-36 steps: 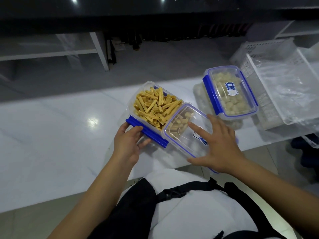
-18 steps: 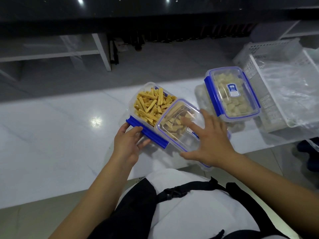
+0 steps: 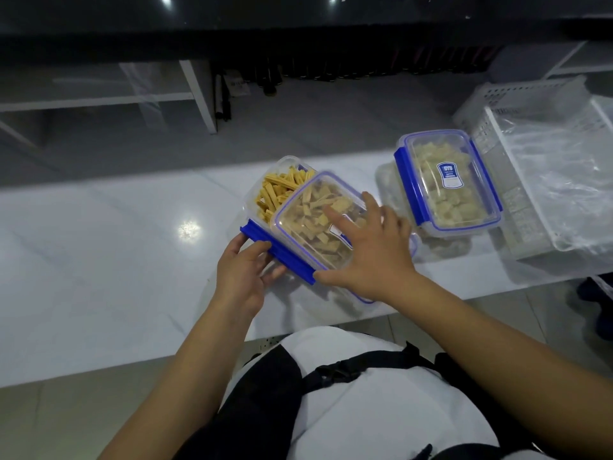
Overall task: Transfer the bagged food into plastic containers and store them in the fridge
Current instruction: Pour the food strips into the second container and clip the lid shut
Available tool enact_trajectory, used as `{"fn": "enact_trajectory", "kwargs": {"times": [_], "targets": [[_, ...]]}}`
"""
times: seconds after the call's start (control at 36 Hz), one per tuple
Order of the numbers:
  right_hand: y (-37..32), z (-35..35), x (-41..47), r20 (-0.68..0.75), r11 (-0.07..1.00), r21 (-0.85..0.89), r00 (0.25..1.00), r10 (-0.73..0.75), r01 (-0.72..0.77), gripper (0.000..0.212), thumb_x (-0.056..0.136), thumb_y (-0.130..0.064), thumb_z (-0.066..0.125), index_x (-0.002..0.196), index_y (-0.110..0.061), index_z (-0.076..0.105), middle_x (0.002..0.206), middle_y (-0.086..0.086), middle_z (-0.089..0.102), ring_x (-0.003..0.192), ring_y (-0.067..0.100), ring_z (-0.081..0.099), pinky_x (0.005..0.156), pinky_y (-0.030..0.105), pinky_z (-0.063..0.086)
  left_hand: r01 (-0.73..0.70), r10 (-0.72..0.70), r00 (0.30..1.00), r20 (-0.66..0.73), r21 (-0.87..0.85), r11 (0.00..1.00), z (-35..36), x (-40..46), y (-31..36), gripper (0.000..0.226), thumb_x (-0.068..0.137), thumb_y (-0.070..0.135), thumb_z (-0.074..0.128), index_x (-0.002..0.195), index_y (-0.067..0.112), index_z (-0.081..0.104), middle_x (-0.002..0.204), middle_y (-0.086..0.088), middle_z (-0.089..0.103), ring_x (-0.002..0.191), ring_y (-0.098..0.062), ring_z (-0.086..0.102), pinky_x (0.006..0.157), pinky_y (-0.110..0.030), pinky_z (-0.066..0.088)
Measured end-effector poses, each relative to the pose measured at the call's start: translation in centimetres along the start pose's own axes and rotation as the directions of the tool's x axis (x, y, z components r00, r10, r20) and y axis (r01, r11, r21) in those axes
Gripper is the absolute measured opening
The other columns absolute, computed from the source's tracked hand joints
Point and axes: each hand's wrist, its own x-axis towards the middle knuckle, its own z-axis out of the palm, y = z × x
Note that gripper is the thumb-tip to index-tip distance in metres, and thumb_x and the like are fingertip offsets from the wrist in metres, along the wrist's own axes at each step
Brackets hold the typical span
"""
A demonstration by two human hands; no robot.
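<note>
Slid further across the clear rectangular plastic container of yellow snack sticks [image 3: 282, 194] than half a second before: clear blue-rimmed lid [image 3: 318, 224], now covering most of the opening, only the far-left corner of sticks left bare. Judged close to seated, with latching still to come, then the fridge. Lid still skewed and overhanging the container's near-right side, not yet square.

Right hand [image 3: 368, 257] spread flat on the lid, fingers splayed, palm pressing, nothing grasped. Left hand [image 3: 243, 275] half-curled at the container's near-left side, thumb and fingertips touching the blue side latch [image 3: 275, 250], steadying rather than gripping.

Container resting on the glossy white marble counter [image 3: 99, 260], near its front edge. Sticks bright yellow where bare, duller and paler through the lid. Just right of the container: second clear container of pale cubes [image 3: 447, 184], lid clipped shut, stacked on a further one. Farther right: white slatted plastic basket [image 3: 497, 134] holding crumpled clear bags [image 3: 564, 167].
</note>
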Motion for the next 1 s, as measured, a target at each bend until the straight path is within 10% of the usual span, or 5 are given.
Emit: {"fn": "enact_trajectory", "kwargs": {"times": [1.0], "targets": [[-3.8, -1.4, 4.5, 0.070, 0.991, -0.123, 0.996, -0.049, 0.058, 0.108, 0.058, -0.081, 0.065, 0.150, -0.053, 0.014, 0.164, 0.015, 0.003, 0.142, 0.049, 0.016, 0.114, 0.060, 0.018, -0.009, 0.009, 1.000, -0.010, -0.004, 1.000, 0.0, -0.1, 0.1, 0.044, 0.094, 0.000, 0.060, 0.134, 0.020, 0.058, 0.107, -0.013, 0.077, 0.095, -0.028, 0.076, 0.070, -0.040, 0.063]]}}
